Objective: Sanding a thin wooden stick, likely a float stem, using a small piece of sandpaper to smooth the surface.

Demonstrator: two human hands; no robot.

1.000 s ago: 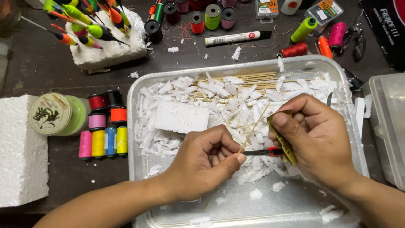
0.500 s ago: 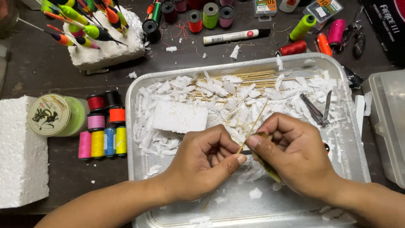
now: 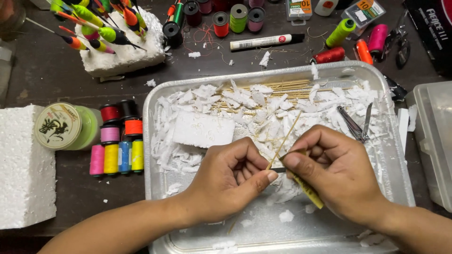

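We see our left hand (image 3: 230,181) closed on a thin stick (image 3: 282,143), pinched between thumb and fingers low over the near half of the tray (image 3: 155,188). Our right hand (image 3: 336,171) is closed too, gripping a yellow-handled knife (image 3: 308,190) whose dark blade meets the stick just beside the left thumb. The stick rises far and to the right. Near the hands the tray floor is mostly bare, up to its near rim. Farther in, foam scraps (image 3: 263,113) and a flat foam slab (image 3: 203,129) crowd the tray, with a bundle of sticks (image 3: 278,89) along the far rim and nail clippers (image 3: 355,123) by the right rim. Left of the tray, on the counter (image 3: 47,75), lie thread spools (image 3: 117,157), a line reel (image 3: 59,126) and a foam block (image 3: 23,174). Farthest, painted floats (image 3: 94,23) stand in another foam piece, and a marker (image 3: 263,42) lies beyond the far rim.
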